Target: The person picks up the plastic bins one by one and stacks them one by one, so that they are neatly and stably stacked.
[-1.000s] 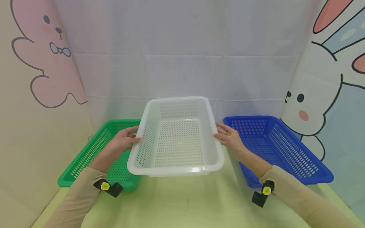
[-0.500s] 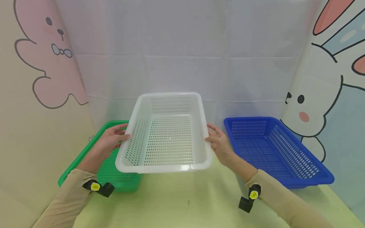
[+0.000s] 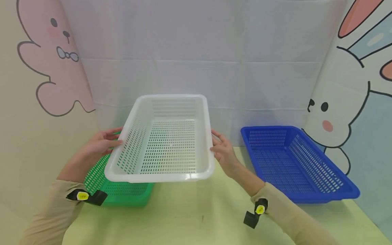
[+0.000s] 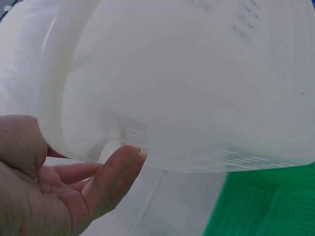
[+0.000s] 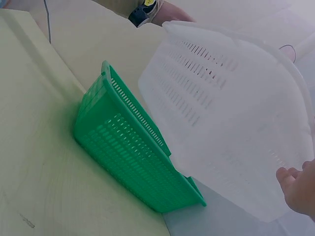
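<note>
**White basket held in both hands above the green basket**

*Head view.* The white basket (image 3: 162, 141) is off the table (image 3: 199, 217), carried by its two long sides and tipped so that its open top faces the wearer. The left hand (image 3: 98, 148) holds the left rim, thumb over the edge and fingers against the outer wall; the right hand (image 3: 223, 151) holds the right rim in the same manner. The basket hangs over the near part of the green basket (image 3: 122, 189), which rests on the table at the left, and stands well apart from the blue basket (image 3: 294, 163) at the right. The step in hand appears to be a carry of the white basket toward the green one. Should it be set inside, the move would call for levelling its floor and lining up its walls with the green rim before lowering.

*Left wrist view.* The white basket's (image 4: 187, 83) wall fills the frame, blurred. The left hand's (image 4: 44, 187) fingers (image 4: 110, 177) reach up beneath the rim, nearly straight, with the thumb on the other side of the edge; contact at the fingertips cannot be told with certainty. A corner of the green basket (image 4: 266, 206) lies below.

*Right wrist view.* The white basket (image 5: 231, 128) is seen from underneath, hanging tilted above the green basket (image 5: 133, 157), with a clear gap between the two. Only the right hand's (image 5: 298, 189) fingertips show, at the lower edge of the white wall; how tightly they grip cannot be told here.
</note>
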Available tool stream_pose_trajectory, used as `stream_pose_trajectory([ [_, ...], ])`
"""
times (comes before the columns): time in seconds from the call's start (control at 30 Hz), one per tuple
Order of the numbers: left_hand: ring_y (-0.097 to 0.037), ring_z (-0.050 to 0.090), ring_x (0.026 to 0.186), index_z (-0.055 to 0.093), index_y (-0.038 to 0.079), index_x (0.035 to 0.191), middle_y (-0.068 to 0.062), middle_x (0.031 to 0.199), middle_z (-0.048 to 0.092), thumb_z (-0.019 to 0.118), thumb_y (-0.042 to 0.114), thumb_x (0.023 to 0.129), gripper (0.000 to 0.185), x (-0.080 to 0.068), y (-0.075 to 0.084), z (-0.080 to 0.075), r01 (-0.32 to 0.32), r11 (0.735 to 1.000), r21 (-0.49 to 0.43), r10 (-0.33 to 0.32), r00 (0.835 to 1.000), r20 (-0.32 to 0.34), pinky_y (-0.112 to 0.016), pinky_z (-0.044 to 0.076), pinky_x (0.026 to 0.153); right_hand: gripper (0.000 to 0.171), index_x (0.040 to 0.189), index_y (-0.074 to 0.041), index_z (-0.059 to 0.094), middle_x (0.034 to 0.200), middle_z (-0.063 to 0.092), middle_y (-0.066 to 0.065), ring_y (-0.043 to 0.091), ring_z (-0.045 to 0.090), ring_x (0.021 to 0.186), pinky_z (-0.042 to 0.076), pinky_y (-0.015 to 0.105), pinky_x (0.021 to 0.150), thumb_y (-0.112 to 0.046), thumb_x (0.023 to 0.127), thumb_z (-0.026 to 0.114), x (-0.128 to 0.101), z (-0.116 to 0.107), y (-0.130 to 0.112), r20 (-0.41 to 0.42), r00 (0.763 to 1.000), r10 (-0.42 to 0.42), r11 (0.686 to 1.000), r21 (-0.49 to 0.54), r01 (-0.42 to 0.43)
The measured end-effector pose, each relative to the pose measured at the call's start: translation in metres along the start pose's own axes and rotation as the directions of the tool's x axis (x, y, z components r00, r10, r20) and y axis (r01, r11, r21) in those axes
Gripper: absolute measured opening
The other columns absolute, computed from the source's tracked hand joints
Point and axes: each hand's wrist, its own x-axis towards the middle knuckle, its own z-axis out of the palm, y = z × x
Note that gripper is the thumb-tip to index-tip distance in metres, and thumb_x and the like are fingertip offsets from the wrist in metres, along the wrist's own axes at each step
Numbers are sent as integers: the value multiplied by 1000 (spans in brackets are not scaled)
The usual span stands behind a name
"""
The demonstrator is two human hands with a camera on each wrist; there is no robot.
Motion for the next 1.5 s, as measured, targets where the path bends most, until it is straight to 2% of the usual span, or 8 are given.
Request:
stream_pose_trajectory([
  [0.17,-1,60,88,10,0,145,17,102,53,55,16,91,72,-7,-2,-15,15,999,30,-16,999,40,-24,52,77,75,144,-1,16,147,25,21,14,49,116,46,19,85,7,73,39,0,6,7,56,998,-10,1000,28,9],
  [0.37,-1,60,88,10,-2,145,23,100,53,54,20,92,72,-13,-12,-28,12,998,58,-15,999,44,-23,52,77,78,145,-1,9,149,19,19,34,23,135,43,19,93,10,74,39,0,14,17,145,989,-32,999,18,29],
  [0.57,0,59,85,13,-7,143,27,97,56,50,19,94,66,-15,-25,-43,-5,997,80,4,1000,14,-20,52,74,80,146,-3,4,151,14,16,28,19,138,26,32,108,7,77,43,1,26,25,232,972,-25,999,-24,32],
  [0.8,0,59,84,21,-1,143,28,96,57,50,20,94,60,-19,-34,-59,-13,997,76,14,1000,-22,-20,52,71,79,147,-4,3,152,10,14,28,14,139,17,41,112,6,80,44,5,39,35,255,967,-23,1000,-8,25],
  [0.93,-1,61,83,35,14,138,25,96,59,51,18,94,47,-21,-40,-66,-18,1000,-11,17,999,-35,-20,53,69,78,147,-5,3,152,10,14,28,13,139,17,42,112,5,81,45,10,46,41,264,964,-24,1000,2,24],
  [1.1,-5,63,82,54,34,111,17,96,64,51,14,93,27,-25,-48,-74,-27,975,-219,24,1000,-18,-24,55,67,79,147,-7,4,152,12,12,28,14,139,17,44,112,5,80,44,14,53,46,261,965,-30,999,28,24],
  [1.3,-9,65,84,62,30,111,12,102,66,44,1,94,38,-30,-59,-81,-94,924,-370,105,994,10,-26,56,68,80,147,-10,10,152,19,7,25,23,137,21,47,110,3,76,45,15,60,51,222,975,-12,998,67,-3],
  [1.5,-11,65,89,59,26,119,10,110,64,38,-8,92,48,-36,-71,-89,-131,900,-415,179,981,80,-29,56,70,83,147,-11,7,153,14,7,24,21,138,18,50,110,3,75,45,17,67,59,270,962,-28,995,98,2],
])
